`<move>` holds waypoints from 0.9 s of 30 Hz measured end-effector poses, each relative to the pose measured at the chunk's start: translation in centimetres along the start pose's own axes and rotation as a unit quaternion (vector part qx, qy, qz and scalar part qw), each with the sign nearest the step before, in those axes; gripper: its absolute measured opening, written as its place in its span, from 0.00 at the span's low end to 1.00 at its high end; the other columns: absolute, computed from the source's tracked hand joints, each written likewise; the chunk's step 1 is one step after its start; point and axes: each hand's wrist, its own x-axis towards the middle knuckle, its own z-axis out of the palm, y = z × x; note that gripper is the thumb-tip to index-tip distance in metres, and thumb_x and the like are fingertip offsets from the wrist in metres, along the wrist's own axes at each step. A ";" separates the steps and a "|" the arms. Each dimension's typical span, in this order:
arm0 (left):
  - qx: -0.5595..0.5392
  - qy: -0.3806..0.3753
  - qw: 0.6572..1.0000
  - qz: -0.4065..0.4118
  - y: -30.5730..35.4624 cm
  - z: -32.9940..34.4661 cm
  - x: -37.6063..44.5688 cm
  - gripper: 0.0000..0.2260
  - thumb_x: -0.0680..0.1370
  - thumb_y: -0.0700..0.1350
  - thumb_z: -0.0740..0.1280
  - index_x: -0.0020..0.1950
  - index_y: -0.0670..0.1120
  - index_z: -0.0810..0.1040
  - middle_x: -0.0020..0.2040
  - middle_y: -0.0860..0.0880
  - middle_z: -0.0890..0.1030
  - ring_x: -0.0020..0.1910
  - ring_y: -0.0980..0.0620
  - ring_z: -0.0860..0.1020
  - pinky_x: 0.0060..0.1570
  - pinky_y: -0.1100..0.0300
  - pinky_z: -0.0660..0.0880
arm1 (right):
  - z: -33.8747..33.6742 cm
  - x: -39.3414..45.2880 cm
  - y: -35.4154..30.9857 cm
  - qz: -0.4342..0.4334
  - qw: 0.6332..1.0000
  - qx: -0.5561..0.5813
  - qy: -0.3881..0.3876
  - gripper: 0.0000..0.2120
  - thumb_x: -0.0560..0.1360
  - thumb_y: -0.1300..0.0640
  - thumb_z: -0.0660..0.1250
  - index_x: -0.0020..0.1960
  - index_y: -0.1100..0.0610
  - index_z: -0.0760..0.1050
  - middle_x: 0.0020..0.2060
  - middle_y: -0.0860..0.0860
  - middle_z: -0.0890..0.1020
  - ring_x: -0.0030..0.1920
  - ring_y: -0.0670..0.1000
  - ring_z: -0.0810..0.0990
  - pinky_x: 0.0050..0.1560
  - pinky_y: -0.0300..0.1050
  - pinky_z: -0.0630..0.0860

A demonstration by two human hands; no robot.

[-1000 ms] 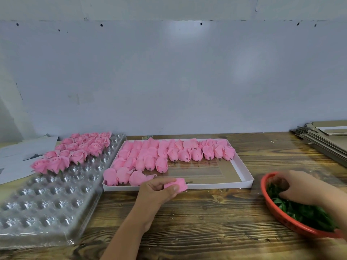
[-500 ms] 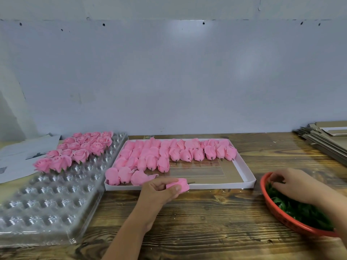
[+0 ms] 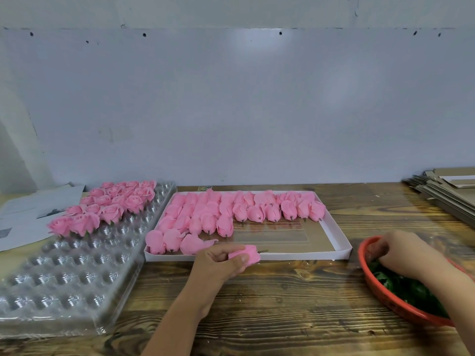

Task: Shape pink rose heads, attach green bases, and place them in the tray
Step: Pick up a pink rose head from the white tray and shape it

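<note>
My left hand holds a pink rose head by its petals at the front edge of the white box, its short stem pointing right. Several closed pink rose heads lie in rows in that box. My right hand reaches into the red bowl of green bases, fingers curled down among them; whether it holds one is hidden. Finished open roses sit at the far end of the clear plastic tray on the left.
A stack of flat cardboard sheets lies at the back right. Printed papers lie behind the tray at the left. A grey wall stands close behind the wooden table.
My right hand has shifted a little within the red bowl, toward its far rim. My left hand keeps the rose head in nearly the same place.
</note>
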 end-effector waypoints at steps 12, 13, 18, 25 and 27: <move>-0.001 -0.001 1.000 -0.013 0.1 0.1 0.0 0.14 0.68 0.47 0.78 0.54 0.51 0.88 0.55 0.49 0.86 0.56 0.50 0.84 0.51 0.60 0.81 | -2.1 -2.7 1.2 0.004 0.994 0.013 0.109 0.06 0.69 0.53 0.72 0.37 0.48 0.75 0.38 0.48 0.79 0.40 0.50 0.78 0.44 0.53 0.81; -0.003 -0.003 1.000 -0.012 0.1 0.1 0.0 0.14 0.68 0.47 0.78 0.54 0.51 0.88 0.55 0.48 0.86 0.56 0.50 0.84 0.51 0.60 0.81 | -2.1 -2.8 1.3 0.004 0.993 0.027 0.113 0.07 0.69 0.53 0.72 0.37 0.49 0.74 0.37 0.48 0.79 0.40 0.51 0.78 0.43 0.53 0.81; -0.001 -0.010 1.000 -0.006 0.2 0.2 -0.2 0.14 0.69 0.47 0.78 0.54 0.51 0.87 0.54 0.48 0.87 0.56 0.50 0.84 0.51 0.61 0.81 | -1.7 -2.9 1.9 0.003 0.988 0.026 0.152 0.08 0.71 0.53 0.71 0.39 0.50 0.71 0.37 0.49 0.79 0.38 0.53 0.78 0.41 0.53 0.79; 0.009 -0.003 1.000 -0.014 0.1 0.1 -0.2 0.12 0.71 0.46 0.77 0.54 0.52 0.87 0.54 0.49 0.86 0.55 0.49 0.84 0.54 0.57 0.82 | -2.3 -2.7 2.6 -0.008 0.995 -0.020 0.099 0.04 0.75 0.54 0.68 0.44 0.47 0.81 0.41 0.48 0.83 0.41 0.48 0.80 0.43 0.47 0.81; 0.011 0.000 1.000 -0.016 0.1 0.1 -0.2 0.12 0.71 0.46 0.77 0.54 0.52 0.87 0.54 0.49 0.86 0.56 0.49 0.84 0.55 0.56 0.82 | -2.4 -2.6 2.9 0.002 0.996 -0.027 0.080 0.06 0.76 0.57 0.66 0.44 0.50 0.81 0.37 0.47 0.82 0.38 0.46 0.80 0.40 0.44 0.81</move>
